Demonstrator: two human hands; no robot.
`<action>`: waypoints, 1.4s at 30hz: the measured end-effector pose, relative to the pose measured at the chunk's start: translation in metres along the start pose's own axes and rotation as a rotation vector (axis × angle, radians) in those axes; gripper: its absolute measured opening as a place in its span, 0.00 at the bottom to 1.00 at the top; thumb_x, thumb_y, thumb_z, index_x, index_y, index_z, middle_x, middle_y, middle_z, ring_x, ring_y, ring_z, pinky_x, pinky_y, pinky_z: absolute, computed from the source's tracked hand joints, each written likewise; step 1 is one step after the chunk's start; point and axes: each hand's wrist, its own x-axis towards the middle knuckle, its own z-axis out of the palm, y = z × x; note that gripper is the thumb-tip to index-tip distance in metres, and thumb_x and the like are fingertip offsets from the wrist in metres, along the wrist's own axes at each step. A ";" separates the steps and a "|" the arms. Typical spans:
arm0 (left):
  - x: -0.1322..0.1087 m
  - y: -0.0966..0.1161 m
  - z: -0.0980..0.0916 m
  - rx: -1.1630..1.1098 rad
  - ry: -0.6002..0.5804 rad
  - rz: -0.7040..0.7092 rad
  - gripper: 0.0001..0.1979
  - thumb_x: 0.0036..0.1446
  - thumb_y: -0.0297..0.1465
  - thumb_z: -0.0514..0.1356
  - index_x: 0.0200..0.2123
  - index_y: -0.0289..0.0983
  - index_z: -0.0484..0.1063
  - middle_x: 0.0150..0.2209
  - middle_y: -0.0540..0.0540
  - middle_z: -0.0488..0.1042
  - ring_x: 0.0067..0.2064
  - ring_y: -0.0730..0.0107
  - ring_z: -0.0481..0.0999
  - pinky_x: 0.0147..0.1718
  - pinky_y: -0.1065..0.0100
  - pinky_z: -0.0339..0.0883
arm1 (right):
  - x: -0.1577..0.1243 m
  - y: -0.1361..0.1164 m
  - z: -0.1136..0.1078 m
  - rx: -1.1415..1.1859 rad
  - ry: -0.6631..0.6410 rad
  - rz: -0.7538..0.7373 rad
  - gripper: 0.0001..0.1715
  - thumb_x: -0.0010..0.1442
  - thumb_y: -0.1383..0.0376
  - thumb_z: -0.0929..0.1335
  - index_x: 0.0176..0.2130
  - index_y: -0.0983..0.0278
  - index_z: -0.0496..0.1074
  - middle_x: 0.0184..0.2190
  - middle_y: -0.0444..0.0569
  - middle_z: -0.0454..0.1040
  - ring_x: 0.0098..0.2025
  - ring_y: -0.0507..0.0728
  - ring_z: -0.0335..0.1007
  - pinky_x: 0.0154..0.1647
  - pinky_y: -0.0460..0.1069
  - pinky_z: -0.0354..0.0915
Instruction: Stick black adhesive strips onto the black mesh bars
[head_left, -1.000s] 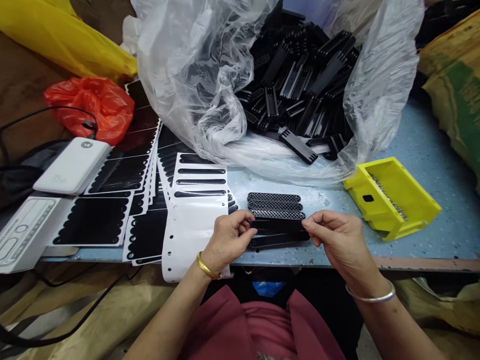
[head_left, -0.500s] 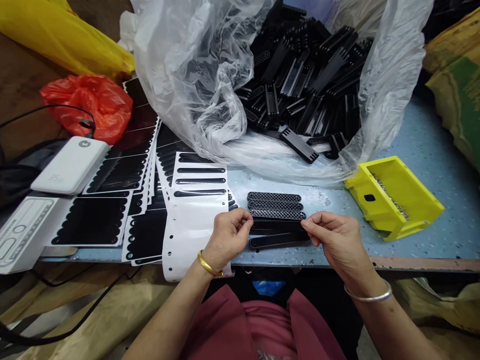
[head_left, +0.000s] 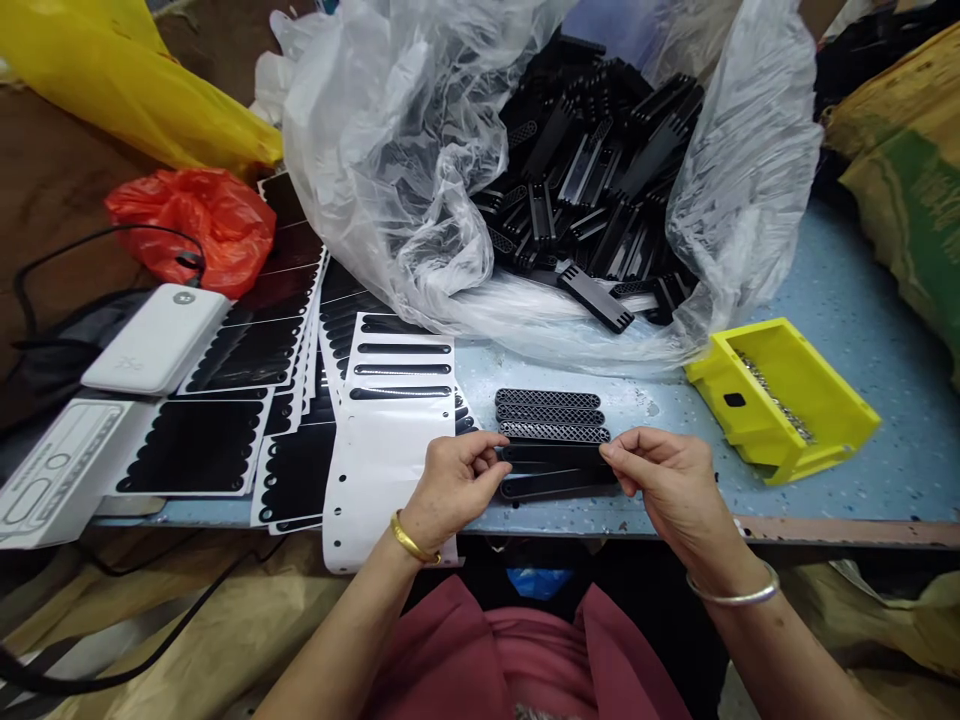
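Several slim black bars lie stacked front to back on the blue table, the rear ones with a lattice face (head_left: 550, 398). My left hand (head_left: 459, 485) is at their left ends, thumb and index finger slightly parted. At the right ends, my right hand (head_left: 671, 480) pinches the end of a thin black strip (head_left: 555, 447) that spans between the hands over the bars. The nearest bar (head_left: 559, 484) is smooth and slightly tilted. Left of my left hand lies a white sheet (head_left: 390, 435) with a few black strips on its upper part.
A clear plastic bag (head_left: 382, 160) full of black parts (head_left: 592, 190) fills the back. On the right stands a yellow bin (head_left: 825, 415) with small metal pieces. Black sticker sheets (head_left: 187, 445), a white power bank (head_left: 156, 340), a white box (head_left: 64, 465) and a red bag (head_left: 199, 225) are on the left.
The fingers of my left hand have loosened from their closer pinch, with the index finger stretched toward the strip's left end. The view has shifted slightly.
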 end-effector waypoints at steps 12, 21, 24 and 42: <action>0.003 -0.003 0.003 0.077 0.015 0.089 0.08 0.48 0.26 0.64 0.35 0.34 0.77 0.21 0.52 0.72 0.22 0.78 0.69 0.22 0.77 0.64 | -0.013 -0.013 -0.002 -0.149 -0.040 -0.112 0.13 0.50 0.60 0.76 0.22 0.64 0.74 0.15 0.42 0.65 0.17 0.49 0.57 0.15 0.45 0.54; 0.003 -0.006 0.003 0.050 0.010 0.066 0.09 0.47 0.26 0.64 0.35 0.34 0.78 0.22 0.52 0.73 0.22 0.79 0.69 0.22 0.78 0.64 | 0.000 -0.003 -0.001 -0.120 0.012 -0.075 0.12 0.47 0.61 0.76 0.21 0.65 0.74 0.14 0.42 0.66 0.15 0.48 0.58 0.15 0.44 0.54; 0.003 -0.005 0.002 0.046 0.008 0.061 0.09 0.47 0.26 0.64 0.35 0.34 0.78 0.21 0.52 0.73 0.22 0.79 0.69 0.22 0.78 0.64 | 0.003 0.002 0.000 -0.118 0.032 -0.056 0.12 0.46 0.62 0.76 0.20 0.65 0.74 0.13 0.42 0.65 0.15 0.48 0.57 0.15 0.44 0.52; 0.004 -0.003 0.004 0.071 -0.003 0.020 0.08 0.57 0.29 0.56 0.29 0.35 0.75 0.20 0.52 0.70 0.22 0.77 0.68 0.22 0.76 0.62 | 0.002 0.004 0.000 -0.067 0.041 -0.041 0.14 0.45 0.62 0.76 0.18 0.66 0.73 0.12 0.41 0.64 0.14 0.46 0.55 0.14 0.43 0.51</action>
